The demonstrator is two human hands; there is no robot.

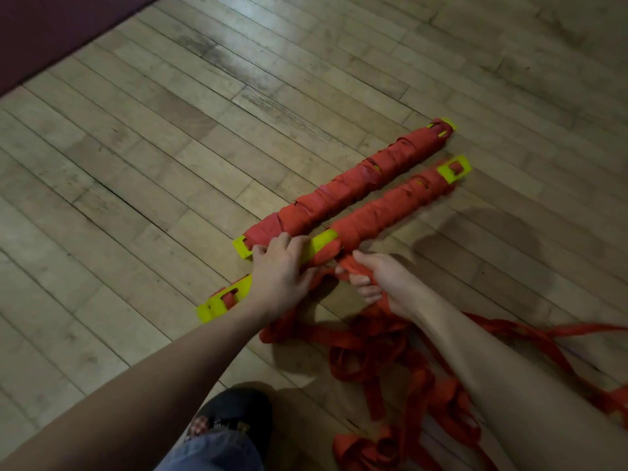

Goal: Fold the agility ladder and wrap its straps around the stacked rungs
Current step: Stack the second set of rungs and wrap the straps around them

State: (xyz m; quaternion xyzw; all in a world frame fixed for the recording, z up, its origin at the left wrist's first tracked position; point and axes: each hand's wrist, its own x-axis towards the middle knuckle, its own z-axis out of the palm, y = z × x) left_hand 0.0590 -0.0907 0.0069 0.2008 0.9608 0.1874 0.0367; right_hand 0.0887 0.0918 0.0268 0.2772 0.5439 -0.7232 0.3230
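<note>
Two bundles of yellow rungs lie side by side on the wooden floor. The far bundle (343, 185) is wound with red strap along its whole length. The near bundle (390, 202) is wound over its far part, and its near yellow end (221, 302) is bare. My left hand (280, 270) grips the near bundle at its bare part, fingers curled over it. My right hand (372, 277) holds a red strap (350, 266) in its fist just beside the bundle. Loose red strap (390, 362) lies in a tangled pile under my right forearm.
A dark maroon mat (51, 28) covers the far left corner of the floor. My dark shoe (234, 413) and a denim trouser leg show at the bottom edge. More red strap trails off to the right (560, 334).
</note>
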